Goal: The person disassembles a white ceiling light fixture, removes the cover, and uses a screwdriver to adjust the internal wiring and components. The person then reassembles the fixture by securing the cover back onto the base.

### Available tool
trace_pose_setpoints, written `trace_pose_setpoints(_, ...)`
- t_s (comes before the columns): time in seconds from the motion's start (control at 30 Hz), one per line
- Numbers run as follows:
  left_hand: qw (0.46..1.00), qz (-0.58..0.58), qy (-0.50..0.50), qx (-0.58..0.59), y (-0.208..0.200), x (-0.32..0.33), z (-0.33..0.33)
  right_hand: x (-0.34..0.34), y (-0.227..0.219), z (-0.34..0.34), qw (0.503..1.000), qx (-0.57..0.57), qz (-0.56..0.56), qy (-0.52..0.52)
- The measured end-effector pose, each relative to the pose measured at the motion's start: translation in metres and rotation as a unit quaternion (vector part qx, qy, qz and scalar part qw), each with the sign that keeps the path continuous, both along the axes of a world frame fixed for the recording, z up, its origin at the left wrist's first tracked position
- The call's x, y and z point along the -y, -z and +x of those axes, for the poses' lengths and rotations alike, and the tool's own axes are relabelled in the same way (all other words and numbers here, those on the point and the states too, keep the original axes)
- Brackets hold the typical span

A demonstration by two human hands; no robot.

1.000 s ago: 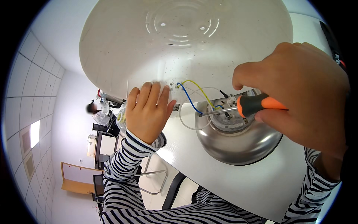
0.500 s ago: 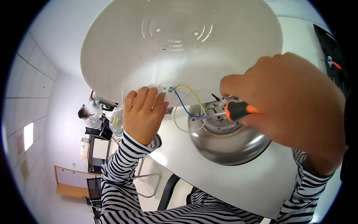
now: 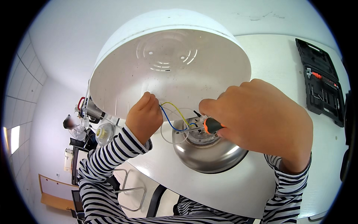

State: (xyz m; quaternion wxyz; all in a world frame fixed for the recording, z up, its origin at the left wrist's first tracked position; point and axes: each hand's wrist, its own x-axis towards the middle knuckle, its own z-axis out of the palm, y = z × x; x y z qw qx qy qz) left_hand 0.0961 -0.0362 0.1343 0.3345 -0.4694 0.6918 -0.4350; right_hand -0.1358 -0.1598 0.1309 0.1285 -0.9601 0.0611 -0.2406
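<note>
My right hand (image 3: 257,119) is closed around a screwdriver (image 3: 212,126) with an orange and black handle, its shaft pointing left above the base of a steel bowl (image 3: 210,160). Electrical parts (image 3: 201,137) sit in the middle of that base. A large white domed shell (image 3: 167,80) stands tilted behind, its hollow inside toward me. Blue wire (image 3: 168,120), yellow wire (image 3: 178,107) and pale wire (image 3: 162,135) run between the shell and the bowl's parts. At the shell's inner wall, beside the wire ends, my left hand (image 3: 144,117) has its fingers drawn together; what they grip is hidden.
The bowl rests on a white table (image 3: 223,190). At the far right lies an opened black tool case (image 3: 322,93) with tools in it. Beyond the table's left edge are a white fan (image 3: 105,133), a person (image 3: 74,128) and a metal-framed chair (image 3: 140,194).
My left fingers, spread before, are now bent together by the wires. The shell has tilted so its outer top shows. The view has shifted, bringing the whole tool case in.
</note>
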Motion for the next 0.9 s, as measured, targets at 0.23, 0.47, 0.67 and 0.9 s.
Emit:
trace_pose_setpoints(0.23, 0.996, 0.077, -0.011, 0.031, -0.010, 0.005, -0.002, 0.001, 0.001, -0.001, 1.000, 0.003, 0.005, -0.014)
trace_pose_setpoints(0.47, 0.996, 0.063, -0.061, -0.034, -0.018, 0.002, -0.001, 0.000, -0.003, -0.003, 1.000, -0.010, 0.000, -0.001)
trace_pose_setpoints(0.67, 0.995, 0.040, -0.051, -0.072, -0.018, 0.001, 0.000, 0.001, -0.002, -0.004, 1.000, -0.009, 0.010, 0.000)
trace_pose_setpoints(0.9, 0.988, 0.148, -0.043, -0.009, -0.020, 0.011, 0.003, 0.004, 0.009, -0.004, 0.999, 0.050, 0.003, -0.009)
